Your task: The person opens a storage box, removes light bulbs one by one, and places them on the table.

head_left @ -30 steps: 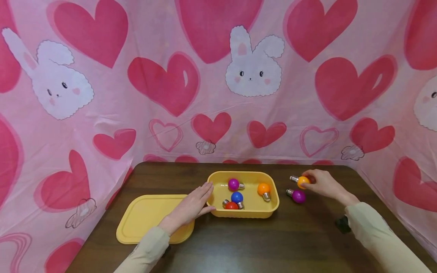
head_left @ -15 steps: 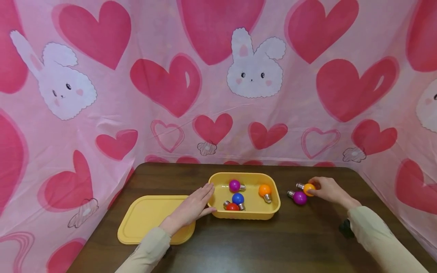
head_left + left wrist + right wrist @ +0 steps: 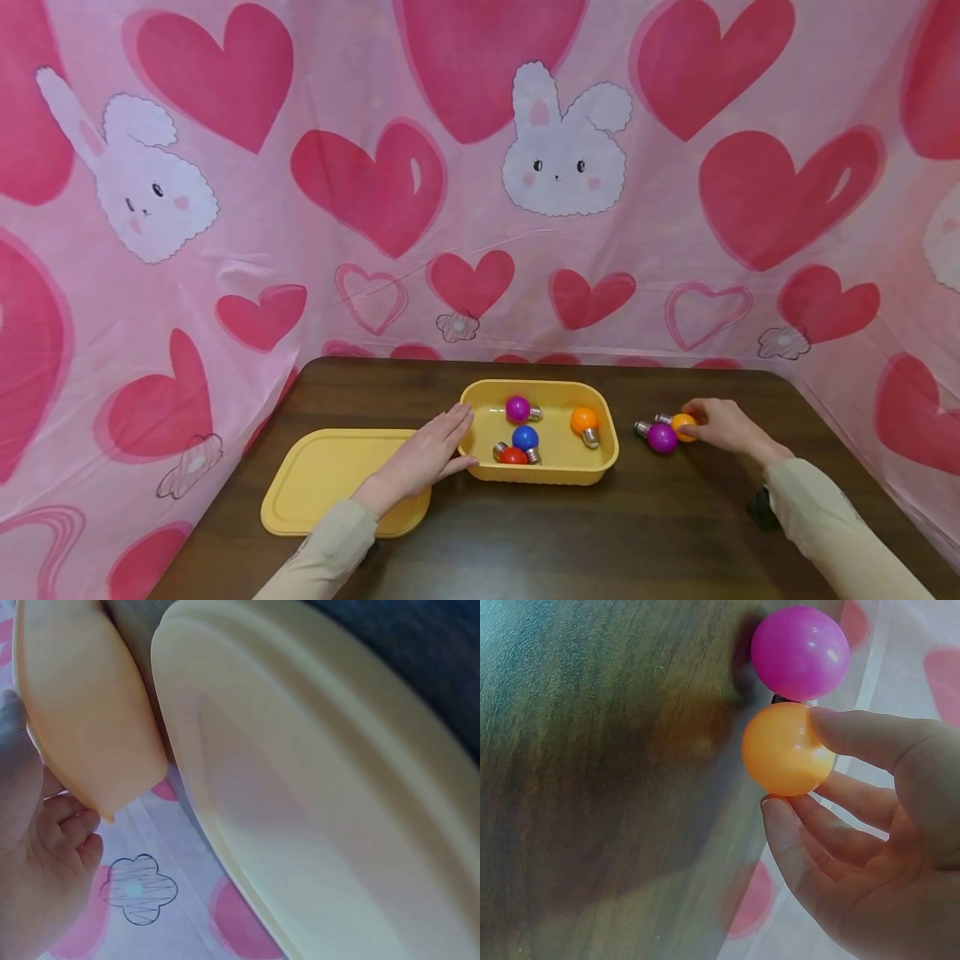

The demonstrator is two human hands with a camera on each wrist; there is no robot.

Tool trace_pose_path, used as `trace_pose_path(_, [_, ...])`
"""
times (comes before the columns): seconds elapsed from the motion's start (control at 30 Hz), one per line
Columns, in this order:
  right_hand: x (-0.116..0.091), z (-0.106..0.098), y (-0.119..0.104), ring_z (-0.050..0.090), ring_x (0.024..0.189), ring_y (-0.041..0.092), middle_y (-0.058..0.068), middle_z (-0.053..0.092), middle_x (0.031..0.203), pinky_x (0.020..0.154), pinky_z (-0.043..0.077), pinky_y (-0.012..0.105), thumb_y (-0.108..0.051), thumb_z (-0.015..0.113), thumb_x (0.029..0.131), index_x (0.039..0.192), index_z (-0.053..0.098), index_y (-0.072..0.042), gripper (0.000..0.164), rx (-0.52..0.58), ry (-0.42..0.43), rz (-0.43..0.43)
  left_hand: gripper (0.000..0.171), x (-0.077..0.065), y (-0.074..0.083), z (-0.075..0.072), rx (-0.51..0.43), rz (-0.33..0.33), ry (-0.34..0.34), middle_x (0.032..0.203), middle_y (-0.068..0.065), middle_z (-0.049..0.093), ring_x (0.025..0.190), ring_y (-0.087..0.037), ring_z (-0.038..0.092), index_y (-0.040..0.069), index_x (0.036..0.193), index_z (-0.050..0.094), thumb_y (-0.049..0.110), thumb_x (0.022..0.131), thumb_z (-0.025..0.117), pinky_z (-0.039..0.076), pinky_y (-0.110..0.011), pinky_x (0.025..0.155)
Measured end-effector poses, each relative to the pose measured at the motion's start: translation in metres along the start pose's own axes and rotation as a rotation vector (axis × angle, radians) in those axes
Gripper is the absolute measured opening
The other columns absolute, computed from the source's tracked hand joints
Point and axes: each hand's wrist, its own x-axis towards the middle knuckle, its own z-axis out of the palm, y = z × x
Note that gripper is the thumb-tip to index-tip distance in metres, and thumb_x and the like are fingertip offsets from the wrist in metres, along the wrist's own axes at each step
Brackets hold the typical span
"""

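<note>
My right hand [image 3: 729, 427] pinches an orange light bulb [image 3: 787, 750] by its round globe between thumb and fingers, at the right of the table. Right beside it lies a purple light bulb [image 3: 662, 438], its metal base pointing to the left; the two globes are close together in the right wrist view. At the left end of a yellow plastic container [image 3: 540, 473], my left hand [image 3: 422, 454] rests with fairly straight fingers against the rim, thumb near the front corner. Inside the container lie a purple bulb [image 3: 517, 409], a blue bulb [image 3: 526, 437], a red bulb [image 3: 513, 456] and another orange bulb [image 3: 584, 421].
A flat yellow lid [image 3: 322, 479] lies on the dark wooden table [image 3: 555, 542] left of the container, partly under the left forearm in the head view. Behind and beside the table hangs a pink cloth [image 3: 480, 208] with hearts and rabbits.
My right hand has brought the orange bulb nearer the front and slightly right, from behind the purple bulb to beside it. The left hand stays at the container's rim.
</note>
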Motion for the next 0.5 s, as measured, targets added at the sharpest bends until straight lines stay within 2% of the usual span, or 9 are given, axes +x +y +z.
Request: trace_pose_path(0.5, [0.0013, 0.0, 0.0021, 0.065, 0.085, 0.03, 0.023, 0.07, 0.097, 0.081, 0.06, 0.05, -0.018, 0.073, 0.088, 0.106, 0.065, 0.011, 0.035, 0.004, -0.027, 0.021, 0.077, 0.0, 0.0022, -0.0027, -0.015, -0.017, -0.018, 0.162, -0.012, 0.034, 0.151, -0.03, 0.031, 0.004, 0.152, 0.036, 0.054, 0.096, 0.054, 0.034, -0.045, 0.121])
